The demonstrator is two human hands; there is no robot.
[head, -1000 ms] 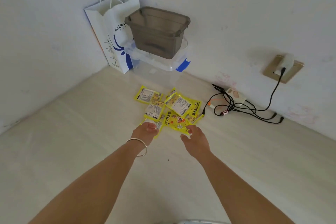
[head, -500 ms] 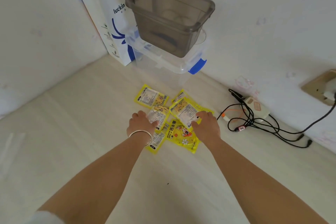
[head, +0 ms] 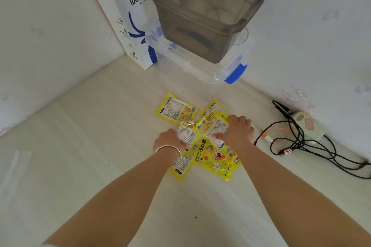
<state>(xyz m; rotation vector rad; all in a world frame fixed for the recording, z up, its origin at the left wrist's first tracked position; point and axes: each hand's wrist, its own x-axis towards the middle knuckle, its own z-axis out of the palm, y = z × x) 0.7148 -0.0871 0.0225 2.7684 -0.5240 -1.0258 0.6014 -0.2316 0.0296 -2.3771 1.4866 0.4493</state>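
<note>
Pale wood-grain floor [head: 80, 146] meets white walls in a corner, and every item lies on this floor. A loose cluster of flat yellow foil hand-warmer packets [head: 212, 158] sits mid-floor, with several overlapping.

The left grip [head: 169, 140] has a silver metal bangle [head: 170, 149] at the wrist. It is clenched round a crumpled white-backed packet [head: 187, 132] at the centre of the cluster.

The right grip [head: 239, 130] grasps a label-side-up yellow packet [head: 213, 126] just beside it. The fingers curl over the far edge and the thumb presses on the printed face. Both held packets lie on top of the cluster.

A separate yellow packet [head: 176, 109] lies just beyond, towards the corner.

Behind the cluster stands a clear plastic lidded box with blue latches [head: 192, 66]. It carries an open smoky-grey translucent plastic bin [head: 202, 12] on its lid. A white paper carrier bag with blue print [head: 128, 26] stands upright at the left side of the box.

Tangled black cables [head: 301, 144] and a white rectangular adapter [head: 307, 126] lie along the right wall, near the right grip.
</note>
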